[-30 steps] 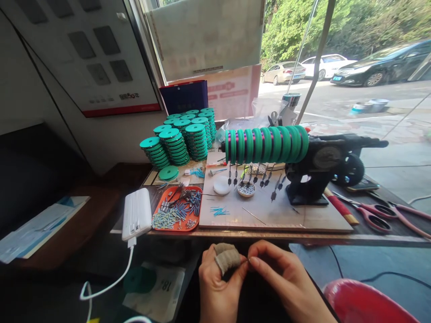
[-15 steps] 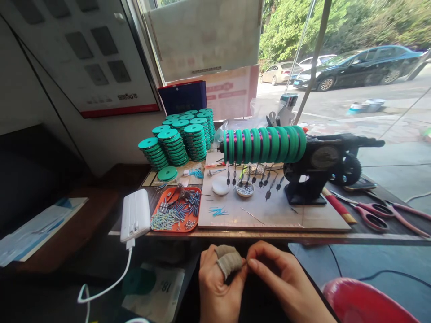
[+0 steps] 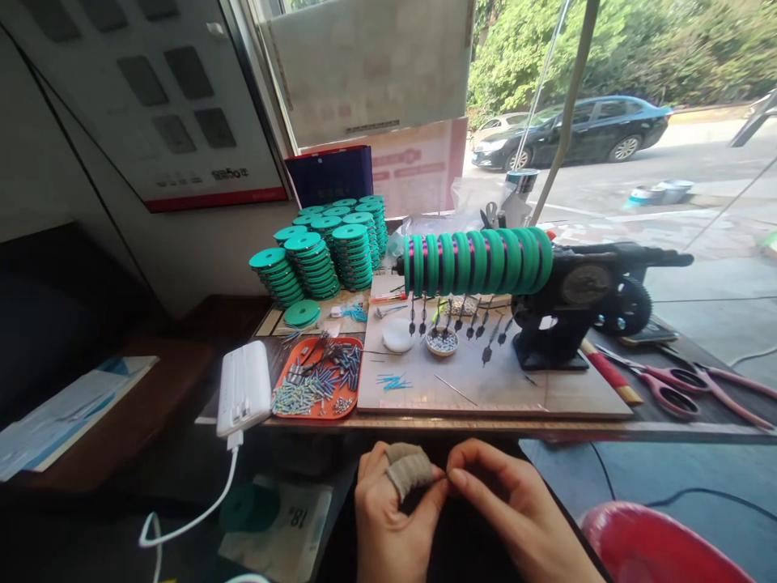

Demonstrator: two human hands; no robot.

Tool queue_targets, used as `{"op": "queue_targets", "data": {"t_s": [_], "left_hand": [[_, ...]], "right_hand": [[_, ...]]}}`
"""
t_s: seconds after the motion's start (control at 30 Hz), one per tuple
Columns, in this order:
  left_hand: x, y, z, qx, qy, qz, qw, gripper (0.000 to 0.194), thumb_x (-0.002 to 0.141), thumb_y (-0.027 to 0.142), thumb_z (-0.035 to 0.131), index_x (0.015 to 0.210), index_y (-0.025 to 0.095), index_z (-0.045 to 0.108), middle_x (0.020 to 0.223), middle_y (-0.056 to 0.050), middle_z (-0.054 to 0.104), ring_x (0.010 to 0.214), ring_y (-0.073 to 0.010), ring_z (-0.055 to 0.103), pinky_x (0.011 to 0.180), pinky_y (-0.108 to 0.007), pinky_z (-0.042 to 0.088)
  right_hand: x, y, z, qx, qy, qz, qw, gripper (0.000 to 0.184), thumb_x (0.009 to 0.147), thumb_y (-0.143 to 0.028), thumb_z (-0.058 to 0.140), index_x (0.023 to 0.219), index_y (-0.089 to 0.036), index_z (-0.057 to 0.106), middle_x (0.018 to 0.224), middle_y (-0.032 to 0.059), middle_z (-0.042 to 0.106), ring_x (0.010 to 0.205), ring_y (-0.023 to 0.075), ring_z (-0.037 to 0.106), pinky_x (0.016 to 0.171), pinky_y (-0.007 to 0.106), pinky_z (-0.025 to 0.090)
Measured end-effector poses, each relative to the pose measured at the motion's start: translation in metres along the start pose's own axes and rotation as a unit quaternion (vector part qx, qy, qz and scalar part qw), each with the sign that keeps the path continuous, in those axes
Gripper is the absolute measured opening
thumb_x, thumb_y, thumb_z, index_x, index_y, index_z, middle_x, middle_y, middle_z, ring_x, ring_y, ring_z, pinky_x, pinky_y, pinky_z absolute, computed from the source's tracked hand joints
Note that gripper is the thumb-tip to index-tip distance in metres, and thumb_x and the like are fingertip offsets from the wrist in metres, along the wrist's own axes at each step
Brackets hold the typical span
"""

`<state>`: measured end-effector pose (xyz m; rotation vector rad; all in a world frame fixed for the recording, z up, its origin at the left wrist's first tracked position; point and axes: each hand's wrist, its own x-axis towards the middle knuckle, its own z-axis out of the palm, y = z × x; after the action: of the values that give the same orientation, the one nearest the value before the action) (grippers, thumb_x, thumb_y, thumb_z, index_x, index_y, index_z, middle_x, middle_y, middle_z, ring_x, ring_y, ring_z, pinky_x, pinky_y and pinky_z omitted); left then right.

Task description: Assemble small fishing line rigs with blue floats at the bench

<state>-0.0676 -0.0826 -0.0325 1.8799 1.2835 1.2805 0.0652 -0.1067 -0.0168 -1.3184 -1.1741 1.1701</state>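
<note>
My left hand (image 3: 392,518) and my right hand (image 3: 515,510) meet below the front edge of the table, fingertips pinched together on something tiny that I cannot make out. A tan fabric sleeve (image 3: 408,470) covers my left index finger. Above them, a black winding machine (image 3: 576,304) carries a row of green spools (image 3: 477,261) with small dark weights hanging on lines beneath. An orange tray (image 3: 319,380) of small metal and blue parts sits at the left of the board.
Stacks of green spools (image 3: 321,251) stand at the back left. A white power bank (image 3: 244,387) with a cable lies at the table's left edge. Red-handled scissors (image 3: 680,387) lie right. A small white dish (image 3: 442,342) of beads and a red stool (image 3: 655,551) are nearby.
My hands have stayed pinched together in nearly the same place. Outside the window a dark car has moved left along the street.
</note>
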Motion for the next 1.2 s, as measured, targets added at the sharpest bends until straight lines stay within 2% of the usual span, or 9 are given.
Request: {"op": "queue_targets", "data": {"t_s": [0.23,0.5,0.8,1.1,1.2], "left_hand": [[0.0,0.001,0.001,-0.005,-0.014,-0.053,0.998,0.007,0.065,0.02,0.07,0.066,0.026,0.068,0.068,0.002,0.063,0.068,-0.0187,0.057,0.064,-0.031,0.042],[0.0,-0.001,0.0,-0.002,-0.011,-0.018,1.0,0.004,0.069,0.024,0.068,0.066,0.023,0.068,0.067,0.0,0.063,0.066,-0.0185,0.057,0.063,-0.031,0.043],[-0.002,-0.004,0.003,-0.024,0.0,-0.022,0.999,0.008,0.071,0.028,0.067,0.065,0.023,0.067,0.064,0.0,0.061,0.063,-0.0179,0.059,0.058,-0.029,0.045],[-0.001,-0.002,0.004,-0.015,0.016,-0.003,1.0,0.01,0.07,0.029,0.068,0.064,0.022,0.067,0.063,0.0,0.061,0.061,-0.0175,0.058,0.059,-0.029,0.044],[0.001,-0.002,0.003,-0.017,0.004,-0.021,1.0,0.005,0.068,0.023,0.069,0.064,0.023,0.067,0.064,0.0,0.062,0.063,-0.0177,0.058,0.061,-0.03,0.043]], "right_hand": [[-0.001,0.004,-0.002,-0.004,0.001,-0.005,1.0,0.026,0.079,-0.042,0.053,0.071,-0.018,0.057,0.067,-0.0001,0.054,0.066,0.0153,0.049,0.062,0.023,0.039],[-0.003,0.009,-0.002,-0.001,0.0,-0.008,1.0,0.023,0.08,-0.04,0.053,0.073,-0.018,0.058,0.068,-0.0003,0.055,0.068,0.0152,0.05,0.063,0.023,0.04],[-0.002,0.005,-0.001,-0.006,0.004,0.001,1.0,0.025,0.081,-0.042,0.052,0.073,-0.018,0.057,0.069,0.0003,0.055,0.068,0.016,0.05,0.063,0.024,0.041],[-0.002,0.002,0.0,-0.021,0.004,-0.022,1.0,0.025,0.08,-0.04,0.052,0.07,-0.018,0.056,0.066,0.0003,0.055,0.065,0.0157,0.052,0.06,0.023,0.043],[-0.001,-0.003,-0.008,-0.061,0.014,-0.065,0.996,0.022,0.083,-0.037,0.049,0.073,-0.019,0.056,0.067,0.0005,0.056,0.064,0.0156,0.053,0.057,0.023,0.044]]}}
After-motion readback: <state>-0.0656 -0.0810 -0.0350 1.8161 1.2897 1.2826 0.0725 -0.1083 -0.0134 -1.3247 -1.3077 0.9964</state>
